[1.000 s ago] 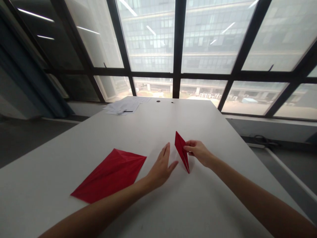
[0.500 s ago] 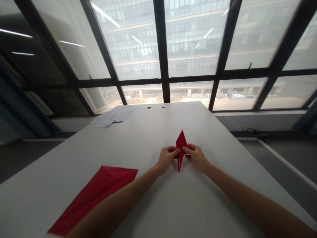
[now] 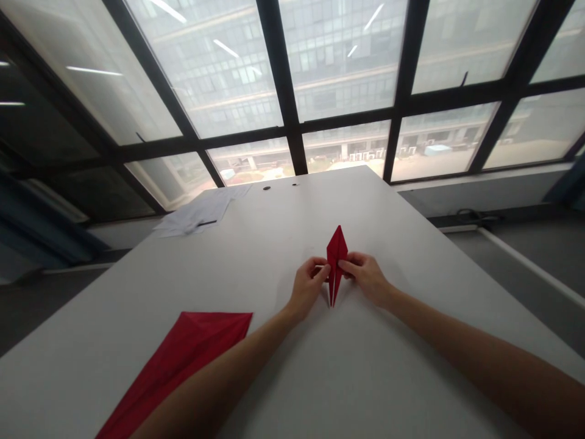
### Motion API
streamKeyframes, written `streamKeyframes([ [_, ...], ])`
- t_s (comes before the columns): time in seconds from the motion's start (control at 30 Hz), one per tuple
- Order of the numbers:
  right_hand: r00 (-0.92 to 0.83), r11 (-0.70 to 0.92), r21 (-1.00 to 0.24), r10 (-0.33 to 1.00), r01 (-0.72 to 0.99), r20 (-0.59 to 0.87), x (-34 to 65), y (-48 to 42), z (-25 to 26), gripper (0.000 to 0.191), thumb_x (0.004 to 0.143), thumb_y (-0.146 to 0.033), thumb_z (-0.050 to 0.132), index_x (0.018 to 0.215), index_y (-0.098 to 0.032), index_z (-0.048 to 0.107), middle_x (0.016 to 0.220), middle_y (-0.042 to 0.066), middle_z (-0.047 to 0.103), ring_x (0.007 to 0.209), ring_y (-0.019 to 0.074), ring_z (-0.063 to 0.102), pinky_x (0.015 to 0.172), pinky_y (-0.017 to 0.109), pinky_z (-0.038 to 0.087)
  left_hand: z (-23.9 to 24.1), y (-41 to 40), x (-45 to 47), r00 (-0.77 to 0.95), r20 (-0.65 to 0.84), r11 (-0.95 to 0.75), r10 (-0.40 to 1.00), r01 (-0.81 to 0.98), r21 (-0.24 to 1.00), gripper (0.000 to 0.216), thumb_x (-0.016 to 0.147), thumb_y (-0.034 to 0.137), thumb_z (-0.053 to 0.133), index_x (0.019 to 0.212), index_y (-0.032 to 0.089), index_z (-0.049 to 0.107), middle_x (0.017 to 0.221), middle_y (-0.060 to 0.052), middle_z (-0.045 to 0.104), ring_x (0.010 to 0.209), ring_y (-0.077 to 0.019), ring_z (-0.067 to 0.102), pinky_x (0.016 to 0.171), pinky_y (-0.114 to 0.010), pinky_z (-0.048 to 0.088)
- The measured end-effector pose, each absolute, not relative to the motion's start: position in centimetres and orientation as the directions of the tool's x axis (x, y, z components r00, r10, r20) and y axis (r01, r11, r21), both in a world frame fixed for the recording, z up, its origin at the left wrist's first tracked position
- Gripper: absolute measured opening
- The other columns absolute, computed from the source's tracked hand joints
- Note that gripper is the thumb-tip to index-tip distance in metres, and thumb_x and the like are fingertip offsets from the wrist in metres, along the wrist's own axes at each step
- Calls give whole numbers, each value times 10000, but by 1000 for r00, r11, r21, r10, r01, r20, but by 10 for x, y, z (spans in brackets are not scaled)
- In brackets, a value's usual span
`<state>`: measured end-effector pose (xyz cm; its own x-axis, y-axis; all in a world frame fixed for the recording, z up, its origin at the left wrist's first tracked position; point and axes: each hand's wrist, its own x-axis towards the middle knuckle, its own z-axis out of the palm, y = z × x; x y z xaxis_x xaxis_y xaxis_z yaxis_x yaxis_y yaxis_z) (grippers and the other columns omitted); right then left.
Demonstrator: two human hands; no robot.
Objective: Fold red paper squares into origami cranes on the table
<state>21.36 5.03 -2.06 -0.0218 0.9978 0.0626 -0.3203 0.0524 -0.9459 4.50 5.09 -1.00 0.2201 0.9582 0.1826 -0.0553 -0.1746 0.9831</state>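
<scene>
A small, narrow folded red paper piece (image 3: 336, 256) lies on the white table (image 3: 411, 366), its pointed top toward the window and two thin points toward me. My left hand (image 3: 307, 289) pinches its left edge with curled fingers. My right hand (image 3: 366, 278) pinches its right edge the same way. A larger red paper sheet (image 3: 183, 353), creased and only partly folded, lies flat to the near left, partly hidden by my left forearm.
Loose white papers (image 3: 196, 212) with a dark pen lie at the table's far left corner. Two small dark round marks (image 3: 267, 188) sit near the far edge. Large dark-framed windows stand beyond. Floor drops away on both sides of the table.
My left hand went from lying flat and open beside the small piece to pinching it. The piece turned from slanted to pointing straight away. The view shifted, moving the big sheet lower left.
</scene>
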Motion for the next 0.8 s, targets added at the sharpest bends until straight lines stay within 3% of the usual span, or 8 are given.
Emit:
streamKeyframes([
  [0.2, -18, 86, -958, 995, -274, 94, 214, 48, -21, 233, 693, -376, 806, 760, -172, 713, 688, 12, 674, 605, 127, 532, 598, 281, 393, -8, 49, 45, 191, 307, -333, 932, 119, 936, 148, 833, 287, 706, 903, 158, 684, 973, -53, 631, 839, -147, 637, 703, -241, 542],
  [0.5, 32, 137, -968, 991, -209, 133, 209, 40, -13, 276, 675, -398, 814, 669, -175, 651, 572, -16, 595, 554, 121, 486, 541, 268, 344, -6, 42, 50, 146, 448, -471, 882, 273, 839, 119, 886, 264, 644, 821, 164, 650, 847, -25, 612, 757, -132, 611, 645, -229, 530],
  [0.63, 47, 146, -968, 989, -206, 139, 208, 39, -13, 280, 667, -397, 818, 658, -178, 644, 566, -15, 596, 544, 123, 485, 532, 268, 341, -3, 40, 50, 119, 554, -555, 824, 362, 749, 36, 862, 215, 667, 848, 182, 665, 967, -46, 600, 864, -156, 606, 666, -243, 539],
  [0.8, 42, 143, -964, 990, -226, 137, 209, 41, -15, 278, 672, -409, 813, 677, -180, 654, 573, -15, 598, 551, 126, 492, 536, 272, 353, -3, 39, 51, 187, 560, -589, 807, 316, 744, 10, 878, 193, 641, 875, 193, 651, 915, -26, 610, 795, -131, 614, 676, -242, 559],
])
